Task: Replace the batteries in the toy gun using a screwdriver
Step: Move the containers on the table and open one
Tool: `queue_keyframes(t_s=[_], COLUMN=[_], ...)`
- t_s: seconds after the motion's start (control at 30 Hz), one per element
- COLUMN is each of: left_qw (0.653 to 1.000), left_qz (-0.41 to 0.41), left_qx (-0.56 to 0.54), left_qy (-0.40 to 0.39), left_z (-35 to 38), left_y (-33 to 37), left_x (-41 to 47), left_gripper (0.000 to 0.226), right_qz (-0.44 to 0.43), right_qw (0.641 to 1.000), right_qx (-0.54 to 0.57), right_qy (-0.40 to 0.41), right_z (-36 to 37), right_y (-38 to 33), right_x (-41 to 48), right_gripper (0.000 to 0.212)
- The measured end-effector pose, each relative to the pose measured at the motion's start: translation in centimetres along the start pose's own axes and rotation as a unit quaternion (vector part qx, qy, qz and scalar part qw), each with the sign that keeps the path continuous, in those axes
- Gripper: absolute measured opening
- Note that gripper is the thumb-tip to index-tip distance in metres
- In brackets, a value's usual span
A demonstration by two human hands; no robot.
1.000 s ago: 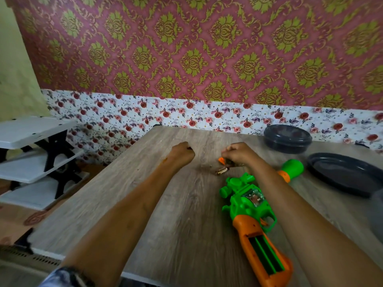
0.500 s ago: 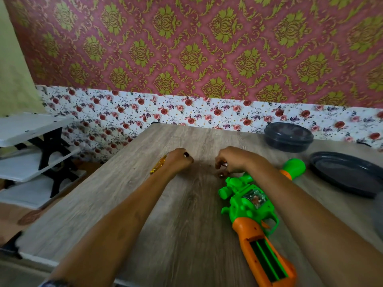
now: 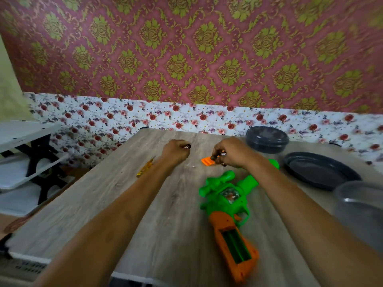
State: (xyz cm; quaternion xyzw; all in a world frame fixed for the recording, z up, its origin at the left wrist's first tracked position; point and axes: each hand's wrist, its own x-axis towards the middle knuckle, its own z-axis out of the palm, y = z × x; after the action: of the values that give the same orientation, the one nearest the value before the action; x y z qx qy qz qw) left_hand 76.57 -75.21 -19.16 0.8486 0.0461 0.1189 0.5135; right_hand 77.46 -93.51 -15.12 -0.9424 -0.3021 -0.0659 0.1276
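The toy gun (image 3: 227, 198) lies flat on the wood-grain table (image 3: 116, 204), right of middle and near the person. Its green body points toward the far right and its orange grip (image 3: 234, 245) toward the near edge. The battery compartment (image 3: 236, 246) in the grip stands uncovered, showing a dark green hollow with no cells visible inside. The green muzzle tip (image 3: 274, 163) shows just beyond the right forearm.

The left hand (image 3: 175, 151) is out over the middle of the table, fingers curled in, pinching a small dark cylinder (image 3: 187, 146) at its fingertips. The right hand (image 3: 230, 153) is just to the right of it, beyond the gun, fingers curled round what looks like a battery (image 3: 219, 155). How many it has hold of I cannot tell, since the view is blurred there.

An orange battery cover (image 3: 207, 161) lies on the table, touching or just beside the right hand's fingertips. A screwdriver (image 3: 145, 168) with a clear yellow handle lies left of the left forearm, partly hidden by it.

At the far right stands a dark lidded container (image 3: 267, 139), with a dark plate (image 3: 320, 171) nearer and a translucent tub (image 3: 361, 206) at the right edge. White shelves (image 3: 20, 137) on black brackets stand left of the table
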Motion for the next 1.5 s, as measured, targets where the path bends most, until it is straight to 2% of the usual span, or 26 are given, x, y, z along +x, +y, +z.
queue_keyframes(t_s=[0.17,0.3,0.4,0.47,0.53,0.57,0.6,0.63,0.7,0.83,0.9,1.07,1.1,1.17,1.3,1.4,1.5], left_qw=[0.996,0.988,0.973,0.963,0.947,0.932,0.912,0.889,0.848,0.840,0.838,0.807,0.810,0.837,0.907,0.908,0.885], left_qz=[0.032,0.089,0.141,0.187,0.232,0.254,0.273,0.284,0.293,0.267,0.268,0.290,0.295,0.299,0.263,0.246,0.237], left_qx=[-0.059,-0.062,-0.050,-0.004,0.076,0.128,0.192,0.261,0.362,0.388,0.391,0.419,0.412,0.357,0.257,0.306,0.365], left_qy=[-0.055,-0.114,-0.173,-0.194,-0.208,-0.224,-0.239,-0.248,-0.253,-0.269,-0.269,-0.298,-0.297,-0.288,-0.206,-0.143,-0.167], left_z=[3.5,9.8,15.6,19.2,22.4,23.9,25.1,26.0,27.5,29.1,29.3,29.2,28.9,28.4,26.9,26.9,27.8], left_y=[6.5,12.2,16.0,17.6,18.8,19.2,19.4,19.4,19.3,18.7,18.6,19.1,19.3,19.6,19.2,17.1,14.4], left_x=[-3.3,-6.9,-9.9,-11.4,-13.0,-13.7,-14.2,-14.5,-15.1,-15.0,-14.8,-14.5,-14.1,-12.8,-8.9,-5.9,-4.6], left_gripper=[0.015,0.016,0.014,0.012,0.011,0.007,0.004,0.008,0.021,0.025,0.024,0.025,0.021,0.009,0.008,0.015,0.021], right_qz=[0.073,0.142,0.212,0.248,0.280,0.300,0.314,0.326,0.343,0.365,0.366,0.347,0.340,0.330,0.330,0.366,0.405], right_qw=[0.994,0.983,0.971,0.963,0.957,0.952,0.948,0.944,0.938,0.928,0.930,0.937,0.939,0.943,0.937,0.909,0.866], right_qx=[0.048,0.050,0.035,0.040,0.010,-0.007,-0.029,-0.043,-0.054,-0.066,-0.038,-0.039,-0.043,-0.038,-0.007,0.004,0.134], right_qy=[0.067,0.107,0.108,0.098,0.078,0.059,0.036,0.018,0.000,0.013,0.001,-0.017,-0.022,-0.019,0.117,0.197,0.262], right_z=[-6.0,-10.3,-12.1,-12.2,-11.4,-10.9,-10.3,-9.5,-8.1,-6.5,-6.2,-6.1,-6.1,-6.6,-7.4,-6.3,-4.4], right_y=[3.9,7.5,10.2,11.6,13.0,13.6,13.9,14.2,14.7,15.3,15.9,16.4,16.4,16.5,17.3,18.3,19.4], right_x=[-7.2,-16.3,-22.9,-25.8,-27.8,-28.6,-28.9,-29.0,-29.0,-28.7,-28.4,-28.4,-28.5,-29.2,-31.5,-32.8,-33.4], right_gripper=[0.018,0.020,0.018,0.003,0.029,0.032,0.026,0.015,0.016,0.023,0.023,0.026,0.026,0.026,0.037,0.050,0.055])
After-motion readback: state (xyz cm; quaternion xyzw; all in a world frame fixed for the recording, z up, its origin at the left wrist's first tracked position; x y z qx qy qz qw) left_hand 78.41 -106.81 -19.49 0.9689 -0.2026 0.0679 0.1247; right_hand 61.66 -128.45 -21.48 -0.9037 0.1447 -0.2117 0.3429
